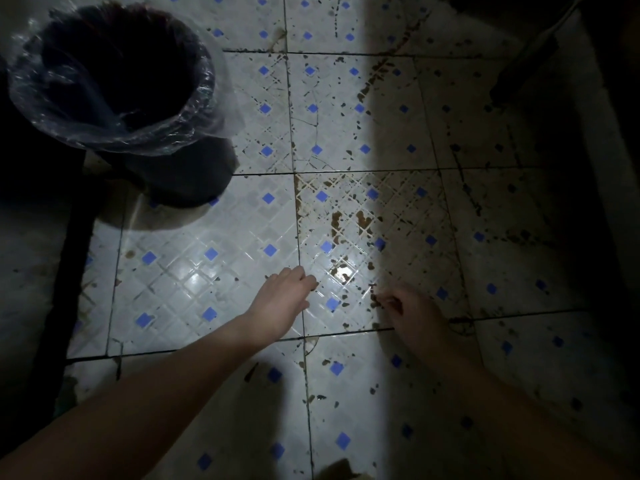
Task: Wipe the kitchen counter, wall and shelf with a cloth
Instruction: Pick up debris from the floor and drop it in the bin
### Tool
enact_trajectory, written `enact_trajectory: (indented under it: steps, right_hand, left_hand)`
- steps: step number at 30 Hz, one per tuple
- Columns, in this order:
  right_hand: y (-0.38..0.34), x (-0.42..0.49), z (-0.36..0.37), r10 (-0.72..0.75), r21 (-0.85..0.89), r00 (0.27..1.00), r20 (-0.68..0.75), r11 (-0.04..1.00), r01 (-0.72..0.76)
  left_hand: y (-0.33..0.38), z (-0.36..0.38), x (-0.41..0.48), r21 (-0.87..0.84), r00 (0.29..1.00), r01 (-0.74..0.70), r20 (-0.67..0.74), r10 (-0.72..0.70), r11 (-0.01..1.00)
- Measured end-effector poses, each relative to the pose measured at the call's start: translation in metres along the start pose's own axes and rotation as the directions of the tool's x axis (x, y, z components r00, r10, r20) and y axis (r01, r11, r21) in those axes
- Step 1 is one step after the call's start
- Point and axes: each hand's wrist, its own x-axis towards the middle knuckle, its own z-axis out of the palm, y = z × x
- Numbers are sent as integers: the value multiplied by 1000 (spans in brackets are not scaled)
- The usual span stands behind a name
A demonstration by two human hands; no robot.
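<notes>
No cloth, counter, wall or shelf is in view; I am looking down at a white tiled floor (207, 282) with blue diamonds and many brown dirt spots (363, 220). My left hand (284, 299) reaches down to the floor with its fingers curled and its fingertips on a tile, and nothing shows in it. In the shadow, my right hand (412, 313) hangs low over the floor. Its fingertips are pinched together at a small brown scrap (375, 299). The light is too dim to tell whether it grips the scrap.
A dark bin (114, 81) lined with a clear plastic bag stands at the upper left. A dark strip (69, 271) runs along the left edge of the floor. The right side lies in deep shadow, with a dark object (526, 64) at the upper right.
</notes>
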Motion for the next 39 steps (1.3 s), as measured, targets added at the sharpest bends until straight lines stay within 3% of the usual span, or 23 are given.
enact_trajectory:
  steps: [6,14,23,33,39]
  right_hand:
    - [17,-10,-4,6,-111,1000,-24,994,-9]
    - [15,-21,-8,-70,-111,997,-15,992,68]
    - [-1,-27,-14,-39,-92,999,29,995,41]
    - [-10,-33,-20,-11,-76,999,32,997,13]
    - [-21,-35,-24,-65,-62,998,0,996,65]
  left_hand:
    - [5,-5,7,-6,1000,24,13,-24,1000]
    - [11,-9,6,-6,997,56,44,-56,998]
    - [15,-10,4,12,996,82,34,-82,997]
    - [7,-19,-1,-80,989,115,-84,-121,990]
    - [2,-24,-9,-166,979,100,-160,-127,981]
